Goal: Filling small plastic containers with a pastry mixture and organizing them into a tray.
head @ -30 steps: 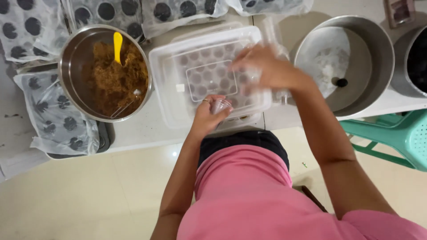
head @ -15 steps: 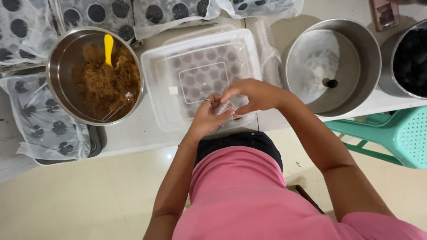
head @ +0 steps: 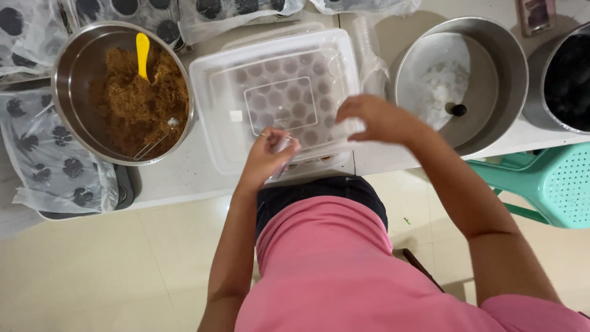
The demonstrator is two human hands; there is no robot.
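My left hand [head: 265,157] is curled tight at the near edge of the box [head: 276,98], fingers pinched together on a small clear wrapper [head: 284,146]. There's a ring on one finger. My right hand [head: 375,118] sits just to the right of it, at the box's near right corner, fingers closed on a blurred bit of pale plastic [head: 347,128]; what exactly it is, I can't tell. The two hands are near each other but apart.

Under both hands is the clear box with its lid on, and through the lid I see rows of round dark pieces. It sits on the white table [head: 166,178], right in front of me.

To the left, just beside the box, stands a steel bowl [head: 74,67] of brown shredded filling, with a yellow spoon [head: 142,52] stuck in on the far side. Left of that, trays [head: 49,160] of dark rounds lie under plastic film, and more of them run along the far edge.

To the right of the box, an emptier steel bowl [head: 504,67] holds a white smear and one small dark ball [head: 458,110]. Farther right, a pot [head: 568,77] of something black is cut off by the frame. Near right, off the table, there's a green stool [head: 553,184]. My pink shirt [head: 344,270] fills the near side.
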